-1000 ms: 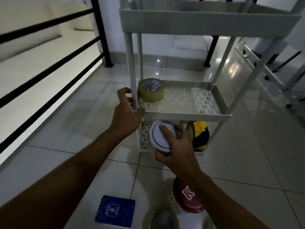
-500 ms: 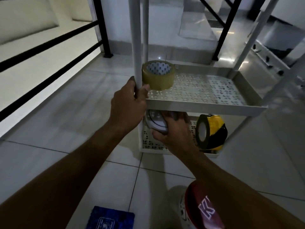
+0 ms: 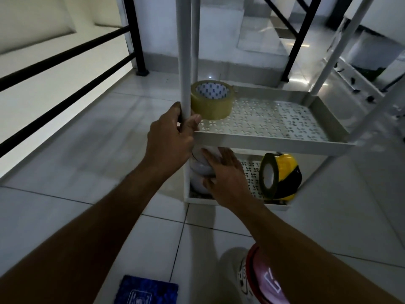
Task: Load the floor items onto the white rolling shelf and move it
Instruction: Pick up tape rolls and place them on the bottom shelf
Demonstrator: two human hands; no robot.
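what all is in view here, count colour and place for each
rolling shelf: 1, white, on the tiled floor
tape roll: 1, tan, middle tier, left front corner
striped tape roll: 1, yellow and black, bottom tier, on edge
round container: 1, white, bottom tier, left
flat card: 1, blue, floor, near edge
cup: 1, red lid, floor
railing: 1, black, left
left hand: grips the shelf post
right hand: fingers on the round container

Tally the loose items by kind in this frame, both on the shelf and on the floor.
Tape rolls: 2, a tan roll on the middle tier and a yellow-black roll on the bottom tier
White round items: 1, bottom tier, under the right hand
Blue flat items: 1, floor
Red-lidded containers: 1, floor
Total: 5
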